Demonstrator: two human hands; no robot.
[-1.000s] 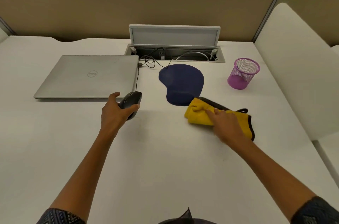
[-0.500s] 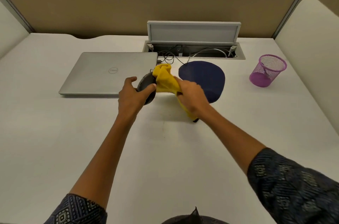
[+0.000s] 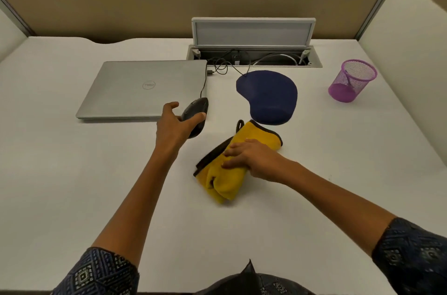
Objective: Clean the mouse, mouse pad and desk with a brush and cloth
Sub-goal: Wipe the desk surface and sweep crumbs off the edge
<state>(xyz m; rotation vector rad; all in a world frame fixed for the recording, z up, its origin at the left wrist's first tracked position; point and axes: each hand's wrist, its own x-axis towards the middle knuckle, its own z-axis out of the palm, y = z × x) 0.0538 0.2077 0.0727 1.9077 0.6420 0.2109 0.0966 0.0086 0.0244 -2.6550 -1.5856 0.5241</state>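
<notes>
Both hands are busy: the left hand (image 3: 174,125) grips the mouse (image 3: 195,115) with thumb and fingers curled round it, and the right hand (image 3: 251,158) presses flat, fingers straight, on the yellow cloth (image 3: 222,183).

The mouse sits at the near right corner of the closed laptop (image 3: 142,89), its cable (image 3: 205,81) running back to the open cable tray (image 3: 254,57); the bunched cloth lies on the white desk (image 3: 96,185), just in front of the blue mouse pad (image 3: 268,96) and apart from the mouse. The step looks like wiping the desk while the mouse is held aside. To do it well, the person should keep the palm flat, sweep in overlapping strokes, and lift the mouse without tugging its cable. A purple mesh cup (image 3: 350,80) stands well off to the right; no brush is clearly visible.
</notes>
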